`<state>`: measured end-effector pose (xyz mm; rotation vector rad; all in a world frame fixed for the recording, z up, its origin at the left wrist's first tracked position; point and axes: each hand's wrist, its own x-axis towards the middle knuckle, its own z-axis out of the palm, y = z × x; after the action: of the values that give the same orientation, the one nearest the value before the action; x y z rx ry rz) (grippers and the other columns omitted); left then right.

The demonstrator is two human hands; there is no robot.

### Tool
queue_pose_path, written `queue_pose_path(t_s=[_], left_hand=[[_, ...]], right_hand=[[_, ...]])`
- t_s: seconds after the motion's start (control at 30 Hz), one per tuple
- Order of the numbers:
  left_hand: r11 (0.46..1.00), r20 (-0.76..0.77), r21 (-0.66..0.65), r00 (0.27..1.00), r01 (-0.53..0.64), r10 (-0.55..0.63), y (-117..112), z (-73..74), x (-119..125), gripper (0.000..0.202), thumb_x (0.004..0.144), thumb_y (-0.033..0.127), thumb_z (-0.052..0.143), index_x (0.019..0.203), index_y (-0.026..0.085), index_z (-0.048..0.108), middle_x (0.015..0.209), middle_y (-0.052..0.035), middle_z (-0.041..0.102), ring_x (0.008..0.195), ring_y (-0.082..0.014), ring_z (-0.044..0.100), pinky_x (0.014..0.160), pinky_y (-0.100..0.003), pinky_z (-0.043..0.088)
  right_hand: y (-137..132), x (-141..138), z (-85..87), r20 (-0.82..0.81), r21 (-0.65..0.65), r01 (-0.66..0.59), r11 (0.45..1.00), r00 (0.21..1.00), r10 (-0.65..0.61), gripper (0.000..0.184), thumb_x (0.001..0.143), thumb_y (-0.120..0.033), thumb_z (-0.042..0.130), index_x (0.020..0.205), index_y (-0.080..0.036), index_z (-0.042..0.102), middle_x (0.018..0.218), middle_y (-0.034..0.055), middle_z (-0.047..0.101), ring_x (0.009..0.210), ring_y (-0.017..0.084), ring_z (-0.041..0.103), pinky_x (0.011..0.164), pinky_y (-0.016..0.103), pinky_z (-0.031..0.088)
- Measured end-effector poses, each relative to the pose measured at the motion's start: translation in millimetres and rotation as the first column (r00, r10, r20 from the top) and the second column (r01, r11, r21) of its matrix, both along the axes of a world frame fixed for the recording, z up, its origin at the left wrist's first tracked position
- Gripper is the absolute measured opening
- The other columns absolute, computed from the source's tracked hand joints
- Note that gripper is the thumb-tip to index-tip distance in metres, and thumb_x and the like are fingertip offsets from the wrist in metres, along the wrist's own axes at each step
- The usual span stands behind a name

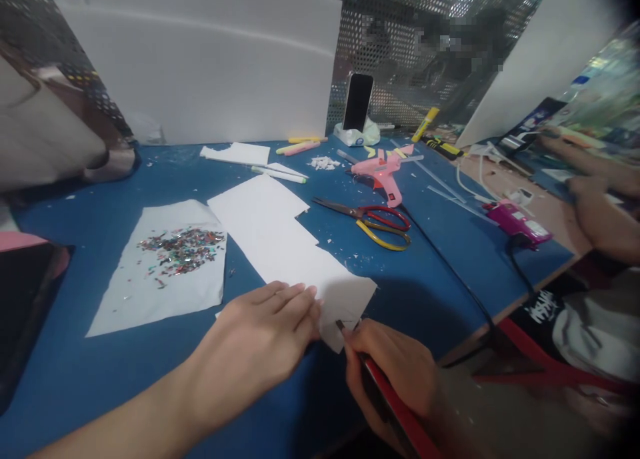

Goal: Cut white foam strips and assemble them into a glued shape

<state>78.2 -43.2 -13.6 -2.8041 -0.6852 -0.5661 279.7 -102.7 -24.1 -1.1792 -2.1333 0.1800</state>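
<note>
A white sheet of paper (280,242) with a stepped right edge lies on the blue table. My left hand (260,329) rests palm down on its near part, fingers stretched out flat. At the sheet's near right corner, my right hand (393,365) is closed around a red-and-black utility knife (387,395). The dark tip touches or nearly touches the paper, beside a short dark line. Part of the knife is hidden by my fingers. Scissors (370,219) with red and yellow handles lie open just beyond the sheet.
Left is a paper with colourful flakes (187,249). A pink glue gun (380,175) with a black cord, white scraps (324,163), markers (300,147), a propped phone (359,102) and a purple box (520,222) stand or lie further back. Another person's arms (600,199) are at right.
</note>
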Motion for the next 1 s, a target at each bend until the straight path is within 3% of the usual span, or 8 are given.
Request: queue_pose_path(t_s=[0.63, 0.83, 0.93, 1.0], left_hand=[[1.0, 0.0, 0.005, 1.0, -0.016, 0.016, -1, -3.5, 2, 0.027, 0.098, 0.011, 0.045, 0.112, 0.008, 0.068, 0.116, -0.0139, 0.071, 0.099, -0.0256, 0.072, 0.088, -0.041, 0.059], [1.0, -0.003, 0.02, 1.0, -0.017, 0.017, -1, -0.1, 2, 0.026, 0.099, 0.012, 0.046, 0.112, 0.009, 0.068, 0.114, -0.013, 0.071, 0.098, -0.0244, 0.072, 0.089, -0.039, 0.059], [1.0, -0.024, 0.02, 1.0, -0.011, 0.012, 0, 2.2, 2, 0.027, 0.1, 0.013, 0.044, 0.112, 0.01, 0.067, 0.111, -0.0115, 0.072, 0.097, -0.0229, 0.072, 0.089, -0.038, 0.058], [1.0, -0.039, 0.02, 0.999, -0.009, 0.009, 1, 1.2, 2, 0.027, 0.1, 0.014, 0.043, 0.113, 0.01, 0.067, 0.111, -0.0109, 0.072, 0.098, -0.0223, 0.072, 0.091, -0.038, 0.057]], right_hand=[[-19, 2, -3.4, -0.007, -0.002, 0.05, 0.999, 0.999, -0.05, 0.022, 0.085, 0.002, 0.046, 0.079, -0.019, 0.047, 0.061, -0.0025, 0.047, 0.051, 0.01, 0.048, 0.049, 0.02, 0.04], [-19, 2, -11.4, -0.063, 0.102, 0.076, 0.992, 0.996, -0.07, 0.025, 0.085, 0.0, 0.045, 0.073, -0.021, 0.039, 0.056, -0.0047, 0.038, 0.044, 0.008, 0.04, 0.042, 0.02, 0.032], [-21, 5, -8.8, -0.018, 0.027, 0.047, 0.999, 0.999, -0.046, 0.023, 0.085, 0.0, 0.046, 0.075, -0.021, 0.042, 0.057, -0.0042, 0.044, 0.044, 0.008, 0.045, 0.043, 0.02, 0.036], [-21, 8, -5.3, -0.041, 0.069, 0.059, 0.996, 0.998, -0.056, 0.02, 0.085, -0.001, 0.047, 0.08, -0.021, 0.046, 0.057, -0.0037, 0.049, 0.045, 0.009, 0.049, 0.045, 0.02, 0.039]])
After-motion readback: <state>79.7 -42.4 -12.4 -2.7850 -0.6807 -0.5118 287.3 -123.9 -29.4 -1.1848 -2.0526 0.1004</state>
